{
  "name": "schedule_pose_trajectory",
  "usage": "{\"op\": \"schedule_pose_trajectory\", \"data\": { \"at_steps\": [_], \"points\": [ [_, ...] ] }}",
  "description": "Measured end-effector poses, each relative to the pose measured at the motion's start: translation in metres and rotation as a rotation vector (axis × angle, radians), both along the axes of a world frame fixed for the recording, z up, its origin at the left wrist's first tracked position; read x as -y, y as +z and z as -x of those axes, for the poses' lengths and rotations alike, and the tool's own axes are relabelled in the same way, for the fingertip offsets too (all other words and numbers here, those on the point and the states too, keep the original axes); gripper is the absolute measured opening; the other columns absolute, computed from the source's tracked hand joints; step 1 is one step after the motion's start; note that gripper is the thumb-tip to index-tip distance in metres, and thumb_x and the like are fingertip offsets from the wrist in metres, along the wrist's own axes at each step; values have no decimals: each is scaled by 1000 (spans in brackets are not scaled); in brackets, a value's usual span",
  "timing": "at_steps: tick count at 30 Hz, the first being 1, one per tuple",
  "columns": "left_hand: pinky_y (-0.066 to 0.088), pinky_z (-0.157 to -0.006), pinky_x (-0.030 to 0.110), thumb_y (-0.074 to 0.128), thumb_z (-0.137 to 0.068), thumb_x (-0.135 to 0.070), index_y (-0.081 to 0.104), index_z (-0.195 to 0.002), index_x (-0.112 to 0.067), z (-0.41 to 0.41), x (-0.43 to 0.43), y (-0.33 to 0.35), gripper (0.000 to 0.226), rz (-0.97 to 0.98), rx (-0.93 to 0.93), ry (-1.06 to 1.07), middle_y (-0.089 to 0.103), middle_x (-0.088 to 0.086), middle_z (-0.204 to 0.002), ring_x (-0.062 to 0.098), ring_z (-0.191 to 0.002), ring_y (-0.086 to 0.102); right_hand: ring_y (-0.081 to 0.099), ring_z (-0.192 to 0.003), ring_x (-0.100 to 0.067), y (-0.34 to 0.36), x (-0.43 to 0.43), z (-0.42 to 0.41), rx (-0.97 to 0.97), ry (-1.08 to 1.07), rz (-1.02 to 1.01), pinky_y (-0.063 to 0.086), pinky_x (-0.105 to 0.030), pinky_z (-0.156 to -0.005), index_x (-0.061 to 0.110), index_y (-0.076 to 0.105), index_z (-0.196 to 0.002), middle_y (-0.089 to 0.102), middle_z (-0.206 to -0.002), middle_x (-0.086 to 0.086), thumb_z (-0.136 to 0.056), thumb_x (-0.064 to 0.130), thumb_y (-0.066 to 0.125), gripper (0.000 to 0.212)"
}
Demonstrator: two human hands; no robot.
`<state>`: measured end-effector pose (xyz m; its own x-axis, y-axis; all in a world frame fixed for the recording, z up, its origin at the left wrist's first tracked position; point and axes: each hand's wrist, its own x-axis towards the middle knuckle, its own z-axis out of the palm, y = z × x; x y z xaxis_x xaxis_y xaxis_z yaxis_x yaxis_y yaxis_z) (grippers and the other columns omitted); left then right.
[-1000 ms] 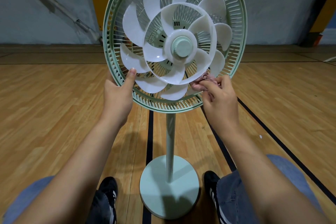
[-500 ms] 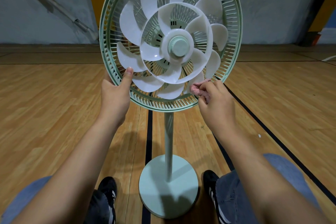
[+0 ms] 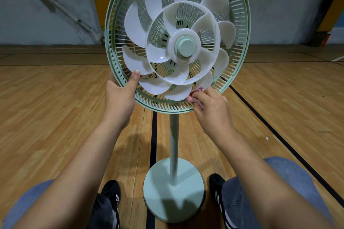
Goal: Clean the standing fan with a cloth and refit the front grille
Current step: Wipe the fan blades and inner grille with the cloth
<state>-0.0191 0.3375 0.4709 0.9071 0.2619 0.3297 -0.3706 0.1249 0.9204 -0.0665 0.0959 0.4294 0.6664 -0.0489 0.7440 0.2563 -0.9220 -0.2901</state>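
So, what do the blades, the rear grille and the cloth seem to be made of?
Blades: probably translucent white plastic, semi-glossy, since the grille shows faintly through them.
Rear grille: likely moulded plastic, matte pale green, with thin uniform ribs.
Cloth: soft pinkish fabric, bunched under the right hand; its weave is too small to tell.

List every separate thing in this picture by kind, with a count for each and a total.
standing fan: 1
pink cloth: 1
hands: 2, the left hand on the fan's rim and the right hand on the cloth
black shoes: 2
Total: 6
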Motion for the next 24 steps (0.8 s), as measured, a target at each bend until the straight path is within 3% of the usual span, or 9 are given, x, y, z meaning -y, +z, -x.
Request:
{"op": "schedule_pose_trajectory", "data": {
  "at_steps": [5,9,14,19,21,24],
  "points": [
    [61,-79,19,79,-97,-34,62,-124,-26,0,-1,0,33,2,-13,-8,79,-18,-108,3,-101,77,58,-88,-25,1,-1,1,-1,7,0,47,-40,-83,18,79,-106,57,-92,0,-93,11,71,17],
    [62,-81,19,79,-98,-27,62,-133,-18,2,0,0,40,-17,5,-16,80,-13,-112,6,-104,77,55,-79,-23,6,2,5,16,-58,-71,50,-39,-71,19,77,-104,54,-89,1,-92,15,69,15],
    [61,-79,16,78,-98,-21,64,-127,-19,2,-1,-1,33,-35,25,-29,81,-14,-109,7,-102,78,58,-79,-24,14,13,10,59,-117,-194,54,-42,-60,18,71,-107,51,-98,1,-93,17,65,16],
    [64,-86,25,78,-98,-16,66,-134,-10,0,-4,-3,39,-134,46,-73,81,-5,-115,13,-105,78,58,-82,-17,18,17,15,206,-92,-301,54,-43,-57,20,69,-106,52,-105,3,-89,12,62,20],
    [64,-86,26,81,-95,-13,67,-133,-8,0,-4,-5,41,-164,45,-92,81,-4,-114,15,-105,79,57,-84,-16,17,13,15,277,-65,-284,50,-36,-62,18,68,-103,54,-106,1,-86,11,61,19],
    [63,-94,33,84,-91,-12,64,-137,-9,0,-4,-5,50,-187,37,-121,80,-4,-118,15,-109,77,56,-82,-20,12,7,13,271,-37,-219,48,-36,-61,15,67,-100,53,-102,0,-84,10,63,16]
  ]
}}
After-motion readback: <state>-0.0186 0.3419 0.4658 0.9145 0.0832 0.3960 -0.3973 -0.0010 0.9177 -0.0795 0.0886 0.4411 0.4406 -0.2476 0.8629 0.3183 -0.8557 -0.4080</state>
